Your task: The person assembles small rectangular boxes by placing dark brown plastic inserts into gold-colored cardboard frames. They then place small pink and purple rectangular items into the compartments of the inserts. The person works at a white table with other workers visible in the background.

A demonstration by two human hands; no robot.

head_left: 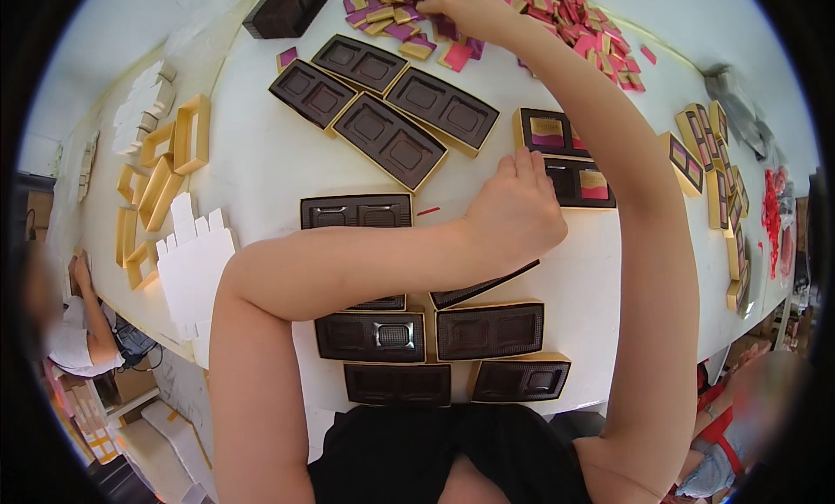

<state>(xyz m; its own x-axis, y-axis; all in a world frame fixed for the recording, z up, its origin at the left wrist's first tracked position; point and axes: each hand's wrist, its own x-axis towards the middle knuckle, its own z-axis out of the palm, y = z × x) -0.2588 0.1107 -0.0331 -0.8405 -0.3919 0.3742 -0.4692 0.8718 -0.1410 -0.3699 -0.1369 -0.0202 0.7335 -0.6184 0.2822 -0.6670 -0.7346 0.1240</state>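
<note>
My left hand (519, 210) is over the table's middle, fingers stretched out and close together. Its fingertips lie at the left edge of two dark gold-rimmed boxes; its thumb is hidden. A purple-and-gold wrapped square (546, 132) sits in the far box (524, 121), and a pink-and-gold wrapped square (594, 185) in the near box (562, 184). My right arm crosses above their right side. At the far edge, my right hand (472, 13) bends its fingers down into a heap of purple-and-gold wrapped squares (380, 15). What its fingertips grip is hidden.
Several open two-well boxes (391, 143) lie beyond my left arm, more boxes (490, 330) near my body. Gold frames (191, 134) and white folded cartons (196, 260) stand left. Pink squares (600, 39) are heaped far right; filled boxes (718, 200) line the right. Other people sit both sides.
</note>
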